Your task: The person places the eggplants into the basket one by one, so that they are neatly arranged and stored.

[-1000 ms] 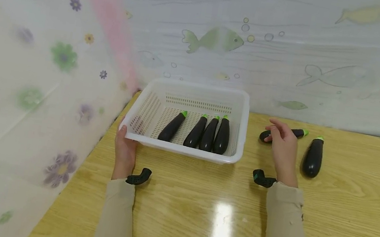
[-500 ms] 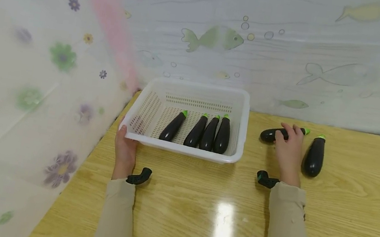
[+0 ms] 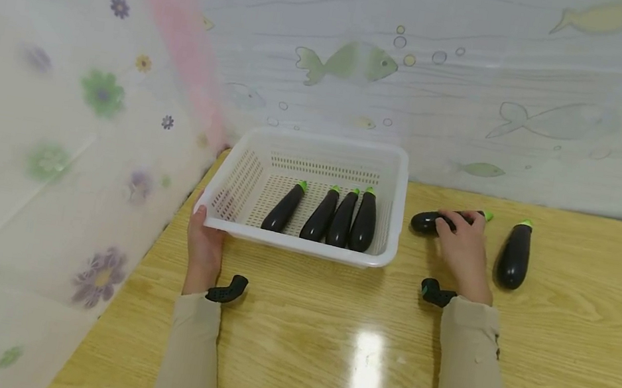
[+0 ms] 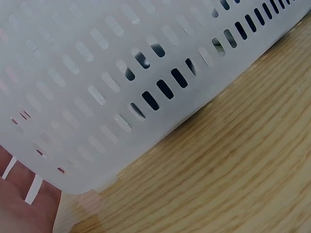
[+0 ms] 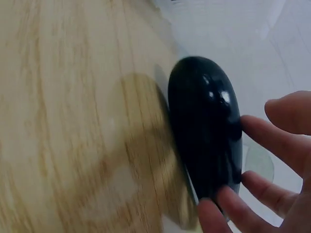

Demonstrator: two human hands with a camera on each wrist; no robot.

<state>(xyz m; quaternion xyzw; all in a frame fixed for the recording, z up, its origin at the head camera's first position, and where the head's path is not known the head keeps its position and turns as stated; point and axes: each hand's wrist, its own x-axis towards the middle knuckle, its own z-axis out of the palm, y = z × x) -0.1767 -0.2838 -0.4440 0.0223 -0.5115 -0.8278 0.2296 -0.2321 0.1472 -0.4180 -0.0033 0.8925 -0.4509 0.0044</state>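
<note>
A white slotted plastic basket [image 3: 303, 245] stands tilted up at its near side on the wooden table. In it lie several dark eggplants [image 3: 282, 208] with green stem ends. My left hand [image 3: 203, 248] holds the basket's near left corner, thumb over the rim; the left wrist view shows its fingers under the slotted wall. Right of the basket, my right hand [image 3: 462, 247] holds a lone eggplant [image 3: 423, 222] from above. In the right wrist view, its fingertips lie along the eggplant's side [image 5: 201, 111]; thumb contact is unclear. Another eggplant [image 3: 514, 256] lies to the right.
A wooden table [image 3: 320, 336] spreads toward me and to the right, with a bright light reflection near its front. A fish-patterned sheet [image 3: 454, 81] hangs behind it, and a flowered sheet [image 3: 54, 135] runs along the left edge.
My right hand came down onto the lone eggplant and shifted left, and that eggplant now lies nearer the basket. The left hand and the basket stayed in place.
</note>
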